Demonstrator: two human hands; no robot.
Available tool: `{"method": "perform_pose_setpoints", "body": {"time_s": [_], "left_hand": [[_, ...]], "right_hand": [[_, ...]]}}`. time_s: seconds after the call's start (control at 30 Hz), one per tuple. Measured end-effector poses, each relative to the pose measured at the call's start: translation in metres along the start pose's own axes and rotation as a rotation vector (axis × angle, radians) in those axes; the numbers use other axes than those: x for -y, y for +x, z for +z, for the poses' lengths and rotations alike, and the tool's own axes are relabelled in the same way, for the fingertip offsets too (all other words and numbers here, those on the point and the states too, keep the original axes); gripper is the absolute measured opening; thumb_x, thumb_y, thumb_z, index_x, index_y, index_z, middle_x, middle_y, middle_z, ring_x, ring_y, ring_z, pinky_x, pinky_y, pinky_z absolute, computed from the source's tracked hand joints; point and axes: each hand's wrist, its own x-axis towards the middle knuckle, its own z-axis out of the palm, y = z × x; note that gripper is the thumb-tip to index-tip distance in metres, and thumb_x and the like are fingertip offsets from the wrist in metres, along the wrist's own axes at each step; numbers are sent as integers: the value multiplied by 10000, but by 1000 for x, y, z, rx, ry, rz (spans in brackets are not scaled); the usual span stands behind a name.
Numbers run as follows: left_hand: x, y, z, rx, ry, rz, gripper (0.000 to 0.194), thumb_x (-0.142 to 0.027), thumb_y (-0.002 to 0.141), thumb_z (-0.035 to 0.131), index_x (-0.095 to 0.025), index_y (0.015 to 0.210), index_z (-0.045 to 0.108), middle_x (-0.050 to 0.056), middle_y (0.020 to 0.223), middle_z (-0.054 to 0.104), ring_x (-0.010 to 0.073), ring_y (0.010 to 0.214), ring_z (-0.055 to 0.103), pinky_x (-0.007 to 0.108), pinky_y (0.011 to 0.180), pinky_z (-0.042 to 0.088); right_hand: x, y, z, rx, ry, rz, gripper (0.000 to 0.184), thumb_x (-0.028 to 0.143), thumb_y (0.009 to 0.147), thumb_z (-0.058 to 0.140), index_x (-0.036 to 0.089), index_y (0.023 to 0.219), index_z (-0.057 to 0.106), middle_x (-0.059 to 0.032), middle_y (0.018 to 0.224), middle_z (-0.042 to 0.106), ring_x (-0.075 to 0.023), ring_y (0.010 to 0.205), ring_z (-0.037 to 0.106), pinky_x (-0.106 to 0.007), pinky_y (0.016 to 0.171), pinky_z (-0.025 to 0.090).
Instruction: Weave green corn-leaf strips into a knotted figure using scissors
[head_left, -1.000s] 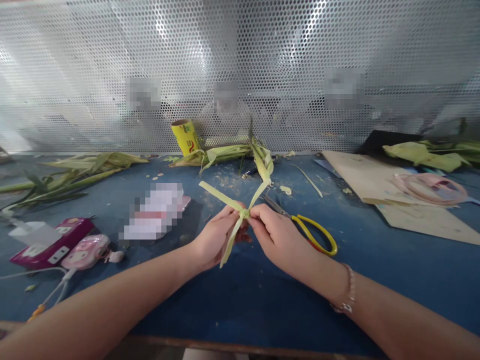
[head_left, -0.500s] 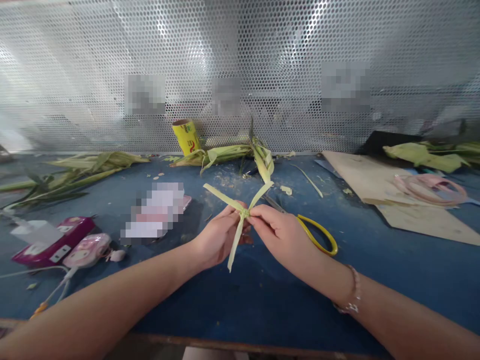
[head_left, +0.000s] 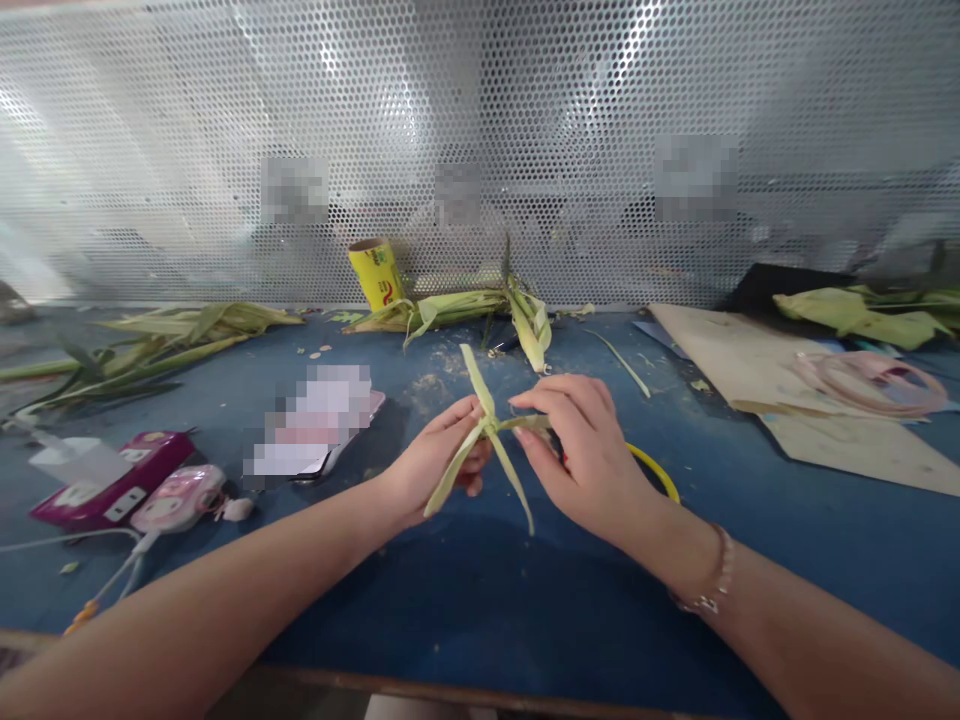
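A knot of pale green leaf strips hangs just above the blue table, its ends sticking out upward and downward. My left hand pinches the knot from the left, fingers closed. From the right, my right hand pinches one strip that runs sideways out of the knot. Yellow-handled scissors lie on the table behind my right hand, mostly hidden by it.
Long green leaves lie at the left, more leaves and a yellow roll at the back by the perforated metal screen. Pink and magenta gadgets sit front left. Cardboard sheets and a pink hoop lie at the right.
The leaf knot has been turned: one strip now points up and two hang down. My right hand has shifted to the right and now pulls a strip sideways, covering more of the scissors.
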Motion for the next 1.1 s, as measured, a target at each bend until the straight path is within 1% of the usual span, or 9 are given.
{"method": "perform_pose_setpoints", "body": {"time_s": [0.17,0.27,0.4,0.47,0.53,0.63,0.77,0.97,1.1], "left_hand": [[0,1,1,47,41,-31,238,-397,800,536,-196,718,437,-82,478,353,35,357,256,135,315,323],[0,2,-2,16,42,-7,212,-388,796,532,-184,754,492,-43,547,462,59,411,395,161,350,378],[-3,4,-7,76,-48,115,344,-486,770,507,-158,838,584,45,775,587,158,723,571,274,582,507],[-3,4,-10,127,-48,161,400,-522,740,532,-146,853,608,63,815,611,181,798,576,323,726,495],[-3,4,-10,149,18,219,353,-470,707,609,-148,851,614,51,800,618,176,803,576,330,783,465],[-2,4,-10,111,205,310,190,-282,661,706,-152,750,600,-3,705,596,112,684,556,254,686,441],[-2,6,-11,80,269,327,188,-209,626,733,-136,637,560,-33,623,579,65,593,535,201,594,418],[-4,10,-19,88,342,222,203,-286,633,722,-133,658,591,-13,567,607,91,516,570,225,517,485],[-6,12,-22,2,409,263,217,-360,685,667,-149,693,621,-5,564,610,82,452,529,197,416,441]], "right_hand": [[-5,-2,5,131,77,-74,91,169,889,416,186,892,505,-74,890,580,-198,893,537,-351,813,440],[-5,-2,5,202,54,-22,139,141,899,361,180,873,492,-60,797,576,-184,783,556,-310,705,455],[-5,-3,4,269,-1,58,131,151,892,361,176,881,489,-53,771,605,-184,724,583,-286,624,426],[-5,-2,3,301,-28,72,133,172,898,360,175,886,492,-42,736,614,-176,671,590,-274,583,403],[-5,-2,2,330,-62,56,142,181,902,356,172,890,497,-28,686,612,-164,607,583,-264,539,372],[-3,-2,0,357,-85,-78,159,179,902,351,167,858,503,-22,647,605,-154,576,579,-258,511,341],[-3,-3,-1,346,-105,-203,201,183,904,348,173,775,502,-10,597,580,-142,552,565,-256,501,325],[-4,-4,1,359,-76,-117,227,233,918,350,168,826,547,-25,648,624,-148,579,581,-260,536,383],[-2,-1,-1,264,-30,-62,196,282,887,429,147,970,544,-83,850,638,-207,795,578,-342,702,456]]}}
